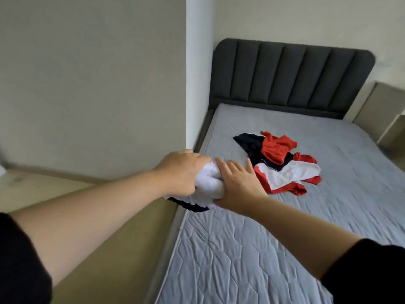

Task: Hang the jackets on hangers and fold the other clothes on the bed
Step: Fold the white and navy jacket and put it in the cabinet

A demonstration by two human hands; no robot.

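A bunched white garment (210, 185) with a dark edge hanging below it is held above the left edge of the bed (252, 249). My left hand (182, 172) grips its left side with curled fingers. My right hand (238, 183) lies against its right side, fingers straight on top and thumb beneath. On the grey quilted mattress, a little to the right, lies a loose pile: a black garment (249, 143), a red one (277, 150) on top, and a white and red piece (289, 174) in front.
A dark padded headboard (293, 77) stands at the far end. A wall corner (186, 84) juts out just left of the bed. A beige ledge (381, 115) runs along the far right side.
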